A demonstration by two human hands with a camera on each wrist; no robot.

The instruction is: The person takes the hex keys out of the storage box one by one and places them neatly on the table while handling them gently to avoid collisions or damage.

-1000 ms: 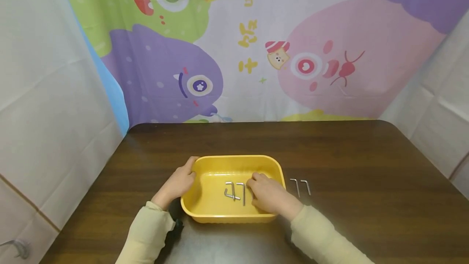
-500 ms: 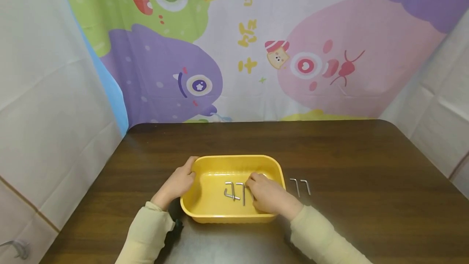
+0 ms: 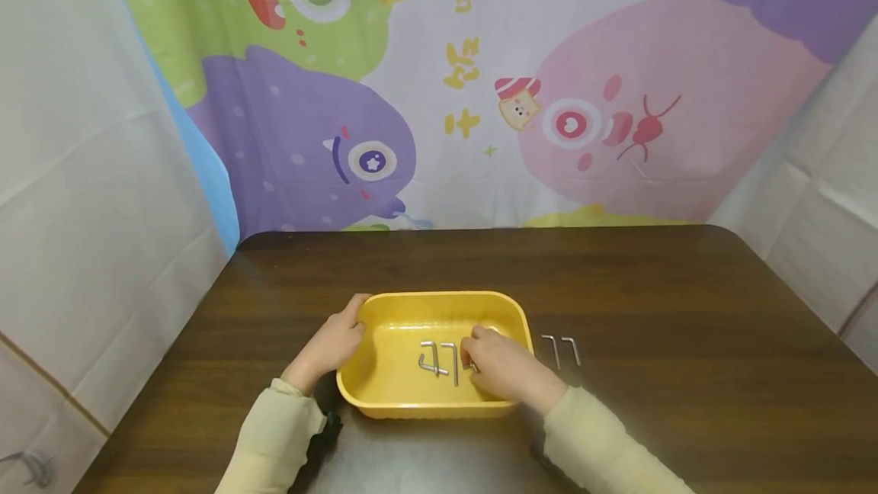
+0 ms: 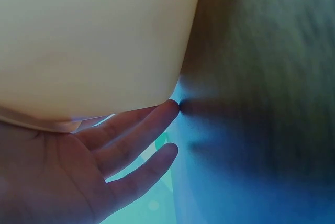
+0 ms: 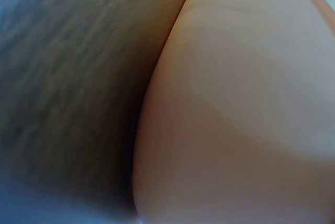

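Observation:
A yellow plastic basin (image 3: 432, 405) stands on the table, with several metal hex keys (image 3: 455, 364) on its floor. My left hand (image 3: 336, 341) grips its left rim, the thumb over the edge. In the left wrist view the fingers (image 4: 138, 135) lie along the outer wall of the basin (image 4: 99, 41). My right hand (image 3: 504, 364) reaches over the right rim into the basin, fingers curled down. Between them shows a short piece of a hex key (image 3: 471, 366), mostly hidden. The right wrist view holds only the basin's outer wall (image 5: 235, 103) and the table, not the hand.
Two more hex keys (image 3: 562, 351) lie side by side on the dark wooden table (image 3: 672, 311), right of the basin. A cartoon-printed curtain (image 3: 473, 174) hangs behind the table. A small dark object (image 3: 332, 421) sits beside the left sleeve.
The right hand's fingers have shifted slightly inside the basin, and a piece of a hex key now shows between them. The left hand and the basin hold their place.

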